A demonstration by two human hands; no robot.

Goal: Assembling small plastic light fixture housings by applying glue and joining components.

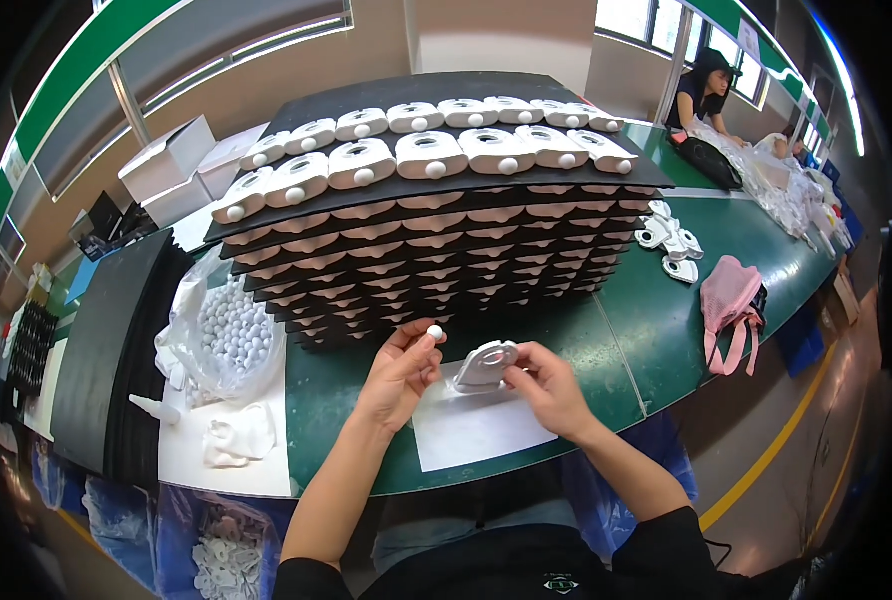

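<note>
Both bare forearms rise from the lower edge and converge toward the middle. The left hand (402,366) is raised with its fingers curled and thumb and forefinger tips pinched together. The right hand (547,385) lies palm down, its fingers bent in a grip, pointing left.

- The lower trays of the black tray stack (436,260) hide their white parts; only front edges show.
- The right hand (549,385) covers one end of the white plastic shell (484,365).
- The bag of white balls (228,335) blurs its contents.
- A co-worker (706,95) at the far end is too small to tell what the hands hold.
</note>
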